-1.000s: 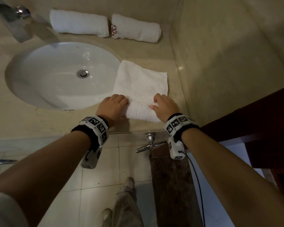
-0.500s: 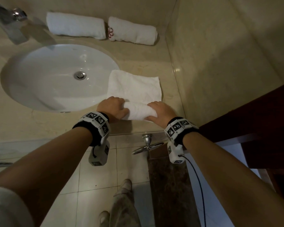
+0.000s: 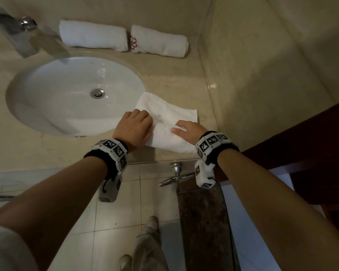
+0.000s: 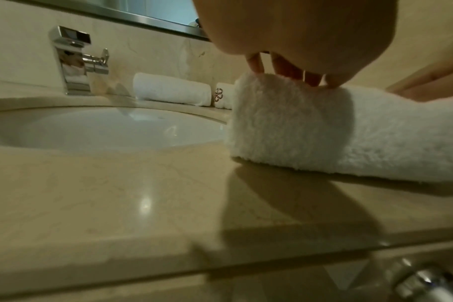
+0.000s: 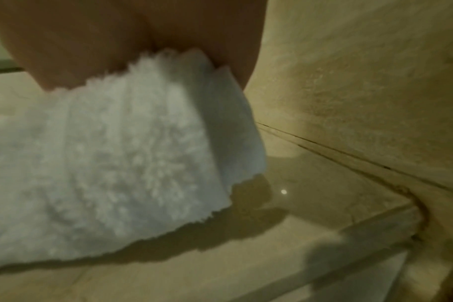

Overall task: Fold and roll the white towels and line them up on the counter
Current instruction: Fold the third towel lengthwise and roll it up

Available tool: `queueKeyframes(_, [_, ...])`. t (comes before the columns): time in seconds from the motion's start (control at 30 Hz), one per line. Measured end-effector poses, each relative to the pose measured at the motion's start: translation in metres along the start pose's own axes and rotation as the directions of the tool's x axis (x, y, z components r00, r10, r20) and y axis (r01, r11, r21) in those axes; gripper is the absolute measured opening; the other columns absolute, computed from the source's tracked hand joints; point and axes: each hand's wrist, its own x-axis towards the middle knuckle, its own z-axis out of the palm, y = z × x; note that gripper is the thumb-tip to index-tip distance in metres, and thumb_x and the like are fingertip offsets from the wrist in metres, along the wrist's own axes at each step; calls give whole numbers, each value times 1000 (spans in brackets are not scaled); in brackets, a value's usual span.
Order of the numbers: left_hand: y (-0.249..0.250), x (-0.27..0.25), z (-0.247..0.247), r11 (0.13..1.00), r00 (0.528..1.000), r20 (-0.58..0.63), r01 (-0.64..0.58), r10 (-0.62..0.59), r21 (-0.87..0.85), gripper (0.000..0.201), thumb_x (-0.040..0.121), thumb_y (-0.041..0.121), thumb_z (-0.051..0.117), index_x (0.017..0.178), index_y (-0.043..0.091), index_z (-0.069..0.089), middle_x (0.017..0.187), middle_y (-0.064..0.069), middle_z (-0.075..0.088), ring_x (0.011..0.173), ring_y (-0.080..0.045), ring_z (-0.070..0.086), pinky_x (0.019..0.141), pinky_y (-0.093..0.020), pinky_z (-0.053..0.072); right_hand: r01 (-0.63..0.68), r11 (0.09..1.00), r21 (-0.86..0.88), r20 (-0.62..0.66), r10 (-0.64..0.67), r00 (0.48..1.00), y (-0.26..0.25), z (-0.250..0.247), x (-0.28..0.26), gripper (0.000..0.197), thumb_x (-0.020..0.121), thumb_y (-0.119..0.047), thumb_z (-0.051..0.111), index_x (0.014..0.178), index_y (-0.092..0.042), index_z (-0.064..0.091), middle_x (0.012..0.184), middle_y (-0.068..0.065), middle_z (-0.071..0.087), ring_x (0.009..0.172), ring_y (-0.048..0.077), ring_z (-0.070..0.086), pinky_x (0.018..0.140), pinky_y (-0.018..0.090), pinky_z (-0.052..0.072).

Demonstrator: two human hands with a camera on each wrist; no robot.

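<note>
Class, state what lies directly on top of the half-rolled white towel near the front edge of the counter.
Both hands: the left hand curls over the half-rolled white terry towel's left end, the right hand over its right end. The towel beneath their palms is covered.

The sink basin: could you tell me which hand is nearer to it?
Left. The left hand grips the towel roll's end beside the sink basin's rim; the right hand holds the far end, nearer the wall.

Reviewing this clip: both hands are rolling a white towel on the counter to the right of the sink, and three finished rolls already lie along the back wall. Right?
Not quite: only two finished rolls lie along the back wall, as the head view shows. The rest holds: the left hand and right hand are rolling the white towel on the counter, right of the sink.
</note>
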Motion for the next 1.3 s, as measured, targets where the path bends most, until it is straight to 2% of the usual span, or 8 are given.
queueKeyframes(0.17, [-8,-5,3,994,985,133,-113,110,11,55,72,62,50,93,12,56,93,-7,64,80,-27,62,73,-35,50,-1,1000,3,-29,1,1000,2,0,5,42,96,-43,43,116,-9,58,113,13,63,105,28,58,75,26,36])
queueKeyframes(0.37, [-4,3,6,1000,973,231,-11,8,9,63,52,25,84,105,2,60,100,-17,64,92,-36,62,83,-43,49,124,939,-321,-335,-235,912,-5,-3,0,39,90,-45,51,113,-13,56,115,5,56,107,23,51,88,32,37])
queueKeyframes(0.57, [-5,22,8,990,970,219,127,-110,-63,62,77,37,65,129,10,46,131,-9,52,122,-28,45,106,-36,27,157,734,-661,-100,-294,950,-3,10,-5,88,70,-59,67,141,-26,28,132,2,38,117,24,39,101,38,32])
queueKeyframes(0.7, [-9,31,6,977,954,255,187,-156,-103,54,77,36,61,124,11,50,122,-10,58,113,-28,50,98,-34,33,173,843,-510,-127,-273,954,-4,3,5,70,79,-39,67,140,-27,34,129,3,46,115,24,43,99,37,37])
queueKeyframes(0.93, [-13,36,-11,960,931,317,238,-182,-147,70,66,44,34,125,10,50,117,-16,62,107,-33,55,90,-34,38,162,980,-119,23,-161,987,-1,-11,25,48,82,-43,59,127,-36,42,115,-5,57,101,18,56,81,31,43])
queueKeyframes(1.07, [-17,33,-7,998,999,-4,43,-43,-51,43,68,26,44,108,11,51,103,-13,63,92,-33,60,79,-35,47,132,991,2,19,-132,991,-2,-25,25,53,93,-29,55,142,-21,38,141,4,47,129,21,45,99,22,32])
queueKeyframes(1.17, [-24,29,-1,996,993,-97,-54,61,67,18,77,23,45,91,14,52,88,-7,64,74,-28,61,65,-30,47,128,983,-132,22,-126,992,-7,-30,34,48,95,-33,48,141,-21,40,139,9,47,127,27,45,106,34,35])
queueKeyframes(1.3, [-26,30,4,1000,1000,8,11,-11,-8,48,87,32,53,129,11,51,134,-11,53,123,-28,51,103,-43,38,106,923,-369,-297,-225,928,-8,-25,38,40,94,-33,44,128,-14,53,123,11,53,112,29,49,93,39,39])
